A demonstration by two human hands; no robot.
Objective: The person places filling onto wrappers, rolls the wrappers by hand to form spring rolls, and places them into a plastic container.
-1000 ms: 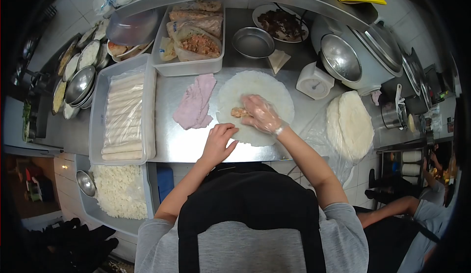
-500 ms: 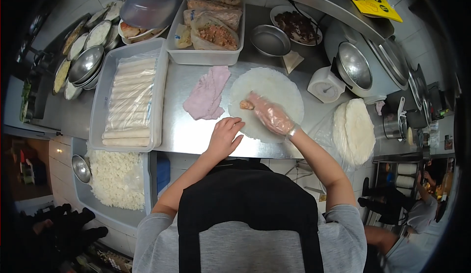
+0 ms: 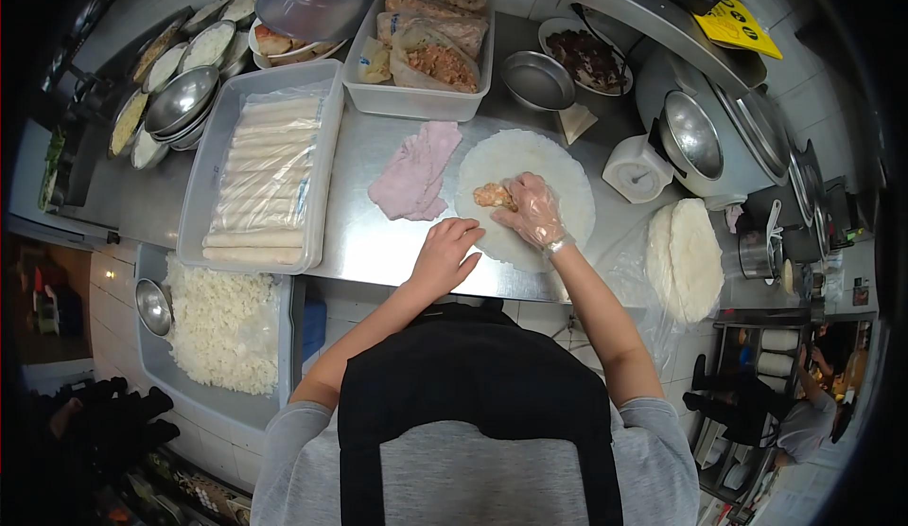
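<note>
A round, pale, thin wrapper sheet (image 3: 567,171) lies flat on the steel counter, with a small heap of orange-pink meat filling (image 3: 490,195) near its middle. My right hand (image 3: 532,210), in a clear plastic glove, is over the sheet with its fingers bent and closed at the right end of the filling. My bare left hand (image 3: 447,254) rests on the counter by the sheet's lower left edge, its fingers stretched out and holding nothing. A crumpled pink cloth (image 3: 414,174) lies to the left of the sheet.
Left stands a plastic bin (image 3: 331,162) of wrapped white rolls; behind, a tub (image 3: 416,103) holds bagged filling. A metal bowl (image 3: 538,79), a white scale (image 3: 638,176) and stacked wrappers (image 3: 686,261) are right. Shredded white food (image 3: 222,327) fills a lower-left tub. Other people are nearby.
My right hand has moved down onto the filling, which now lies more spread out on the sheet. The whole view has shifted slightly; my left hand stays by the sheet's edge.
</note>
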